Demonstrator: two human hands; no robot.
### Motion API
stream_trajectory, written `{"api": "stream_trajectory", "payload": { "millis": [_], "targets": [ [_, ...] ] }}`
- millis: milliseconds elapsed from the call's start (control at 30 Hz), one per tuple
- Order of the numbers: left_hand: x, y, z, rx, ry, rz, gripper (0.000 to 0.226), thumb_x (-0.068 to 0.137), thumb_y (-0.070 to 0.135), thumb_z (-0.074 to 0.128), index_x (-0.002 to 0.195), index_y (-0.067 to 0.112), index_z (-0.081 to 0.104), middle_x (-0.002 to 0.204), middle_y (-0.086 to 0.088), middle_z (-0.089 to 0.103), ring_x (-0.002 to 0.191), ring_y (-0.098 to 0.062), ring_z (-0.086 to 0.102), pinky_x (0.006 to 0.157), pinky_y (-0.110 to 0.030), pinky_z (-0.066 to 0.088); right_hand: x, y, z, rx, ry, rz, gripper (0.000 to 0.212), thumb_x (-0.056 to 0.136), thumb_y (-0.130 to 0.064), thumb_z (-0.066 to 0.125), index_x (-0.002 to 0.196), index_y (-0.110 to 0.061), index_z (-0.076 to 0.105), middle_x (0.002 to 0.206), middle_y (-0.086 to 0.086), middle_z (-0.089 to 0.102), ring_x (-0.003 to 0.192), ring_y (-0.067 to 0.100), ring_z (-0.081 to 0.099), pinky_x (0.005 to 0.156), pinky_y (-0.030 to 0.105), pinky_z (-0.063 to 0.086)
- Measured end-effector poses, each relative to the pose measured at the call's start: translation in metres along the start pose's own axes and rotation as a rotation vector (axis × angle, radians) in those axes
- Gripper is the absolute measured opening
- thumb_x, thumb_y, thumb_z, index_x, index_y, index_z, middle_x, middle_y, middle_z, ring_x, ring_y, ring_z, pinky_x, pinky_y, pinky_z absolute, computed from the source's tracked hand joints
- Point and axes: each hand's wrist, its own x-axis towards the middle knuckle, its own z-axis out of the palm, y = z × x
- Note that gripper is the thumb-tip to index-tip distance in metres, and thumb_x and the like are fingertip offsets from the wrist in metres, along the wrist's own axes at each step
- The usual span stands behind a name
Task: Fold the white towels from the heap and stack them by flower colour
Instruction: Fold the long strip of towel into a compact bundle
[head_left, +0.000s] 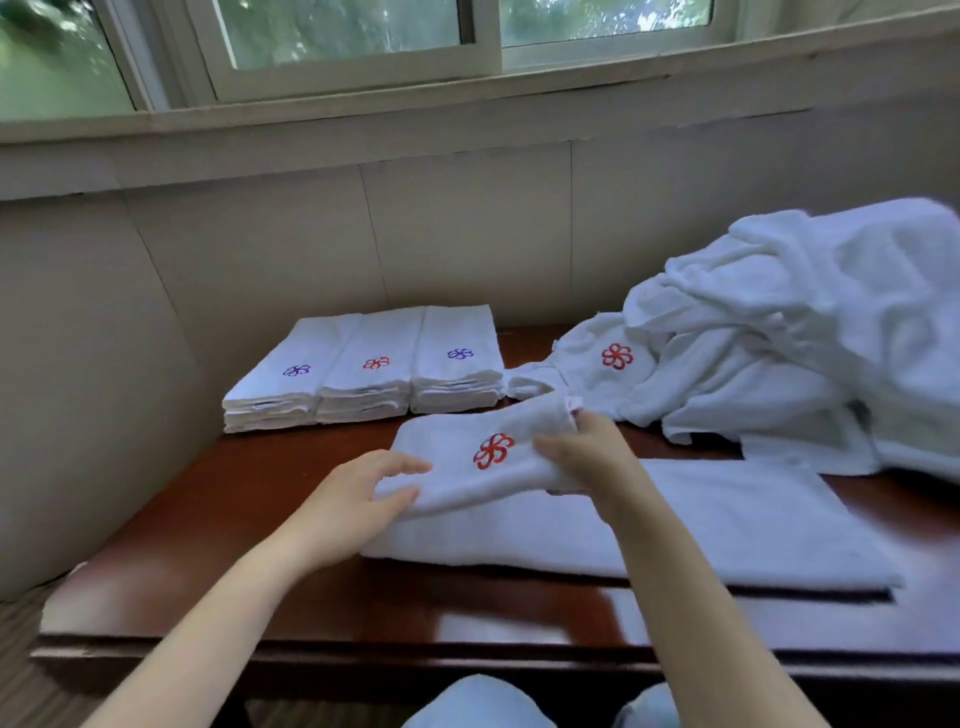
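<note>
- A folded towel (467, 462) with a red flower (493, 451) is being held just above the dark wooden table (208, 519), over a flat white towel (701, 525) that is lying spread out under it.
- Its left end is being pinched by the left hand (363, 499), with the fingers on top and the thumb below.
- Its right end is being gripped by the right hand (587, 452), with the fingers curled round the cloth.
- The long side of the towel is running from about 8 o'clock up to 2 o'clock, so one end is being held by each hand.
- Three stacks are sitting side by side at about 11 o'clock from the hands.
- The middle stack (369, 379) is being shown with a red flower on top; a purple stack (280, 384) and a blue stack (457, 369) are on each side.
- The red stack is probably where the towel is being taken, and the left hand is nearer to it.
- The heap (805, 332) is lying at 2 o'clock, with many towels left in it.
</note>
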Motion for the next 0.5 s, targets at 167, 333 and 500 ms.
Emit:
{"api": "stream_trajectory", "payload": {
  "millis": [167, 333, 500],
  "targets": [
    [0.029, 0.0, 0.034, 0.058, -0.148, -0.151, 0.052, 0.093, 0.033, 0.055, 0.142, 0.026, 0.038, 0.142, -0.004, 0.041, 0.127, -0.017, 0.043, 0.098, -0.025, 0.033, -0.014, 0.016, -0.12, -0.17, 0.249, -0.002, 0.018, 0.084, 0.008, 0.053, 0.096, -0.002, 0.061, 0.077, 0.013, 0.061, 0.069, 0.029, 0.06, 0.041, 0.028, 0.05],
    [0.05, 0.014, 0.079, -0.221, -0.151, -0.351, 0.076, 0.089, 0.04, 0.061, 0.15, 0.018, 0.022, 0.128, -0.003, 0.056, 0.107, -0.017, 0.056, 0.089, -0.028, 0.042, -0.021, 0.069, -0.186, -0.725, 0.366, 0.23, 0.017, 0.082, -0.009, 0.058, 0.097, -0.002, 0.062, 0.1, 0.019, 0.064, 0.103, 0.034, 0.06, 0.073, 0.03, 0.04],
    [0.06, 0.028, 0.095, -0.323, -0.096, -0.463, 0.088, 0.08, 0.05, 0.068, 0.148, 0.017, 0.024, 0.14, -0.009, 0.048, 0.117, -0.027, 0.055, 0.093, -0.033, 0.044, -0.019, 0.081, -0.212, -0.438, 0.348, 0.242, 0.02, 0.09, -0.009, 0.048, 0.076, -0.004, 0.062, 0.074, 0.009, 0.059, 0.075, 0.023, 0.055, 0.065, 0.028, 0.037]
  ]
}}
